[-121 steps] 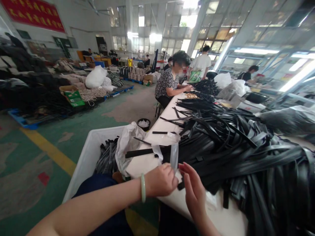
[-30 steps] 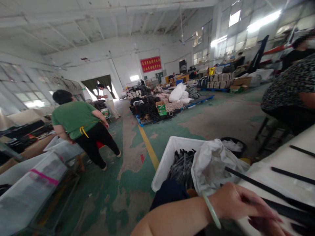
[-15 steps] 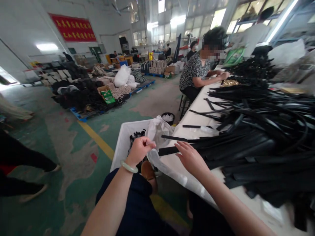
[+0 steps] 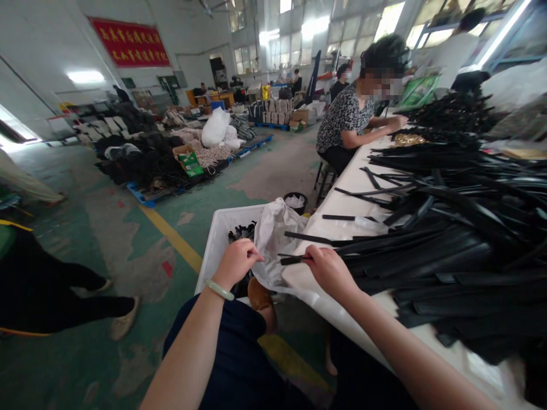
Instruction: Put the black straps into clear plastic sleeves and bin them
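Observation:
My right hand (image 4: 329,270) is closed in a pinch on a black strip (image 4: 291,261) whose end points out over the table edge to the left. A thin dark end shows just above that strip at the fingertips. My left hand (image 4: 239,259), with a pale bangle on its wrist, hangs over the white bin (image 4: 210,242), thumb and fingers pressed together; whether anything is in them I cannot make out. Scraps of black strip (image 4: 243,232) lie in the bin. More black strips (image 4: 384,256) are heaped on the white table (image 4: 299,279) beside my right hand.
White crumpled cloth (image 4: 273,228) drapes over the bin's right side, against the table edge. A co-worker (image 4: 346,119) sits farther along the table. Another person's legs (image 4: 85,290) are at the left. Loaded pallets (image 4: 149,196) stand on the floor beyond.
My right hand has gone from fingers laid out over the strip to a pinch on it. My left hand has shifted slightly left. The person at the left has come farther into view.

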`<act>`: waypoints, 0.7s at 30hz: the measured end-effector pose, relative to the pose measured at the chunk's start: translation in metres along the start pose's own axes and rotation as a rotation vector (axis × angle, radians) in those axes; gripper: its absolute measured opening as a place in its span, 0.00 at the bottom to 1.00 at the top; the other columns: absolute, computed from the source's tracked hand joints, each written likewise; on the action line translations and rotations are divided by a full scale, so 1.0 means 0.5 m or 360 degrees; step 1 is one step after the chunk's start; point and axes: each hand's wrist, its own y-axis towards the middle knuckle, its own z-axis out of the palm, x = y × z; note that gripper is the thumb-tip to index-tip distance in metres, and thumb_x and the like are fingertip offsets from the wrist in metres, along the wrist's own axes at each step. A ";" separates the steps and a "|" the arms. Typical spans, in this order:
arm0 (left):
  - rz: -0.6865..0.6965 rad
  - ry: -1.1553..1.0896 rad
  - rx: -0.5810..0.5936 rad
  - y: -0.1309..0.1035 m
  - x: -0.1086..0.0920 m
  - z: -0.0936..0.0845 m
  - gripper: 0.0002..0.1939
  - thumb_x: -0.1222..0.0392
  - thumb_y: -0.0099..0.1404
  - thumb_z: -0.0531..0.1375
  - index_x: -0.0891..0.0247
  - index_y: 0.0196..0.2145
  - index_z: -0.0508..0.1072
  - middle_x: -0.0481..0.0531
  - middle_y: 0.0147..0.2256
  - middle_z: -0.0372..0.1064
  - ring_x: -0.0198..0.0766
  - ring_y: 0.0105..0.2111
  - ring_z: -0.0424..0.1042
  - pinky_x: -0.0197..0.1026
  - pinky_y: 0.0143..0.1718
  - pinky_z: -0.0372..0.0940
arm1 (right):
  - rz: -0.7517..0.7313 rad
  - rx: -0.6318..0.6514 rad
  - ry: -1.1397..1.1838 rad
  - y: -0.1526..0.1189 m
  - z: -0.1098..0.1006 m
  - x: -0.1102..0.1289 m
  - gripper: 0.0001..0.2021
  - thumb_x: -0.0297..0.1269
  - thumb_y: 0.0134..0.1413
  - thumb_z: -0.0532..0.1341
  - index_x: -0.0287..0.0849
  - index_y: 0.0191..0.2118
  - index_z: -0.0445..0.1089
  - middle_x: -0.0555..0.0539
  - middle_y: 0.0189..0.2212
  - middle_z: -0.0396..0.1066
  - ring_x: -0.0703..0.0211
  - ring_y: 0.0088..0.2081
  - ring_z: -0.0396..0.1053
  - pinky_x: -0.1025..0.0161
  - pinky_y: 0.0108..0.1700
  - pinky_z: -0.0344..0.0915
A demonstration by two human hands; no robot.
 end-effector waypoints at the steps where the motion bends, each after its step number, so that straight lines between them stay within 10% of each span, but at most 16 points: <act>1: 0.0015 0.0003 0.0025 0.001 -0.003 0.003 0.09 0.61 0.57 0.66 0.64 0.22 0.72 0.49 0.28 0.68 0.36 0.31 0.67 0.37 0.33 0.57 | -0.0037 -0.0060 -0.0001 0.000 -0.015 0.012 0.03 0.33 0.62 0.57 0.40 0.37 0.65 0.45 0.29 0.73 0.54 0.34 0.69 0.61 0.40 0.60; 21: 0.0119 0.0125 0.0177 0.004 -0.025 0.020 0.11 0.56 0.58 0.65 0.64 0.24 0.71 0.49 0.27 0.66 0.36 0.30 0.65 0.36 0.30 0.54 | -0.0248 -0.0042 -0.0168 0.008 -0.038 0.063 0.06 0.34 0.64 0.55 0.39 0.36 0.65 0.45 0.26 0.73 0.55 0.33 0.69 0.62 0.41 0.55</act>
